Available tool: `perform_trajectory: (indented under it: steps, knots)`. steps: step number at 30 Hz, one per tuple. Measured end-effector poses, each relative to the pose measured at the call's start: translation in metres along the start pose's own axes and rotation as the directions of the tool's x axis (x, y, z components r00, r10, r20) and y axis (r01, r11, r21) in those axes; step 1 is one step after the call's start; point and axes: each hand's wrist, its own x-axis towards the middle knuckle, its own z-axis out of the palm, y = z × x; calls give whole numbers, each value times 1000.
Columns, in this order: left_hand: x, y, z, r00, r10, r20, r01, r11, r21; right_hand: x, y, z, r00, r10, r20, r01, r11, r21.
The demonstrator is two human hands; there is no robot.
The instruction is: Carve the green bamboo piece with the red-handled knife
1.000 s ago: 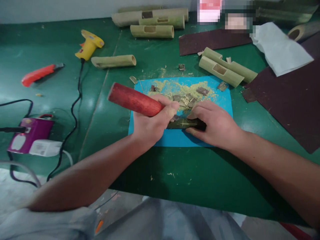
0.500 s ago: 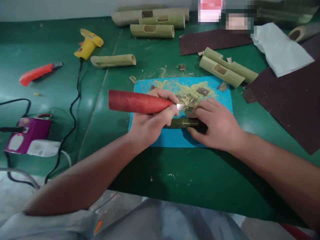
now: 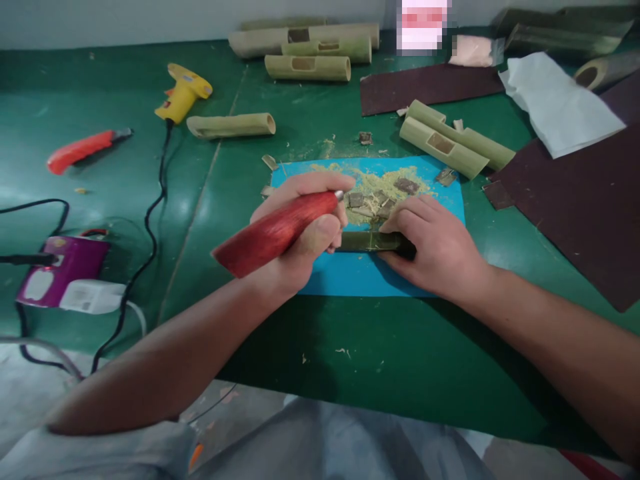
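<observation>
My left hand is closed round a red-handled carving tool; its handle points down-left toward me and its metal tip sits at the fingers, by a dark green bamboo piece. My right hand is pressed over the right end of that bamboo piece and pins it on a blue mat. Yellowish shavings and small dark chips lie on the mat just beyond both hands.
On the green table lie several cut bamboo tubes, a yellow glue gun with black cord, a red utility knife, a purple device, dark brown sheets and white paper.
The red handle has swung from pointing up-left to level, then down-left toward me, as my left hand rotated. My right hand stayed on the bamboo piece.
</observation>
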Motion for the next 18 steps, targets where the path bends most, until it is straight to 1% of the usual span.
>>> perform_trajectory:
  steps: [2,3,6,9,11,16,18]
  knots:
    - [0,-2,1,999,11,45,-7,997,-83,0,-1,-1,1000,5,8,-5,1000,-7]
    - [0,-4,1,999,2,52,4,995,-97,0,-2,-1,1000,7,11,-7,1000,-13]
    - [1,-7,2,1000,-14,-16,13,999,-45,0,-4,-1,1000,0,7,1,999,-38]
    - [0,-8,2,994,56,-98,-55,998,10,-1,-5,-1,1000,-6,1,6,999,-54]
    - [0,-10,0,991,73,-109,-73,997,0,-1,-5,-1,1000,-7,1,7,999,-51]
    - [1,-14,-3,999,-48,-1,47,986,-162,-1,-5,-1,1000,-29,6,29,998,-61]
    - [3,-14,-3,997,-75,3,75,981,-178,-1,-4,-1,999,-40,2,40,997,-63]
